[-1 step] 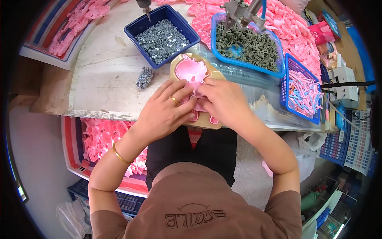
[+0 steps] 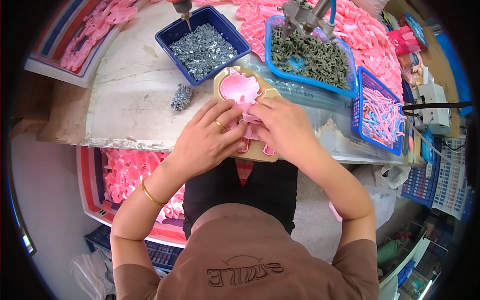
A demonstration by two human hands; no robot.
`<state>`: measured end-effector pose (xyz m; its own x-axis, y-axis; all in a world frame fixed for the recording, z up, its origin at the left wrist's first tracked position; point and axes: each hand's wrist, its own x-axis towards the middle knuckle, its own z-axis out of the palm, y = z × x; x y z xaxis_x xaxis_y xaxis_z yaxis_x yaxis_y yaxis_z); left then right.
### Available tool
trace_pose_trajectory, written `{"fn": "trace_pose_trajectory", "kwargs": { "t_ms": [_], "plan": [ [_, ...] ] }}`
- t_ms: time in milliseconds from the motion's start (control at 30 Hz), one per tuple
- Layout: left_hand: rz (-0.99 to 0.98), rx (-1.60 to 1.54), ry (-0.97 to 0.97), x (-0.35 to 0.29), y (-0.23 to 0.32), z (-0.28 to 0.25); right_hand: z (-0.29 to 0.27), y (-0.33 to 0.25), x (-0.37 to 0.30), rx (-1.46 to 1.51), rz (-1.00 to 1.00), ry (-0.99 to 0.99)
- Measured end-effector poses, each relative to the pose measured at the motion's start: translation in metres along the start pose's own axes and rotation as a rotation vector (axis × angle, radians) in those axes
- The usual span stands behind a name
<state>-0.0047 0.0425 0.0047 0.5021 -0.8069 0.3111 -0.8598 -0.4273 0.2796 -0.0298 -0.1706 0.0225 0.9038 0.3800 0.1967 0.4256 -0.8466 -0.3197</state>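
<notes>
1. Two bare hands at work, close together over a pink plastic part (image 2: 239,87), which lies in a tan holder (image 2: 256,153) at the near edge of the table (image 2: 135,95).
2. Left hand (image 2: 202,137): gold ring, fingers bent over the part's left side; grip hidden, cannot tell whether it is closed on anything.
3. Right hand (image 2: 287,125): fingers and thumb bent in from the right, at the part's middle; pinch likewise cannot be told.
4. Beyond, to the left: dark blue bin (image 2: 166,50) of small metal pieces (image 2: 202,50), driver tip (image 2: 186,14) above it; spiky metal clump (image 2: 181,96) just beside.
5. Beyond, to the right: light blue tray (image 2: 268,47) of grey-green clips (image 2: 320,62); blue basket (image 2: 372,134) of pink and blue strips (image 2: 380,117).
</notes>
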Motion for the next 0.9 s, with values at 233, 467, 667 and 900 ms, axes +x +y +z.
{"fn": "trace_pose_trajectory", "kwargs": {
  "t_ms": [233, 467, 667, 900],
  "plan": [
    [-0.006, 0.022, 0.036, 0.003, 0.001, 0.001, -0.007, 0.001, -0.026, 0.028, 0.189, 0.064],
    [-0.039, 0.005, 0.027, 0.003, 0.006, 0.003, -0.004, -0.001, -0.032, -0.031, 0.137, 0.157],
    [-0.054, 0.006, 0.019, 0.003, 0.006, 0.006, -0.001, 0.006, -0.033, -0.034, 0.100, 0.213],
    [-0.072, -0.007, 0.038, 0.003, 0.007, 0.002, -0.012, 0.014, -0.023, 0.062, 0.168, -0.007]
  ]
}}
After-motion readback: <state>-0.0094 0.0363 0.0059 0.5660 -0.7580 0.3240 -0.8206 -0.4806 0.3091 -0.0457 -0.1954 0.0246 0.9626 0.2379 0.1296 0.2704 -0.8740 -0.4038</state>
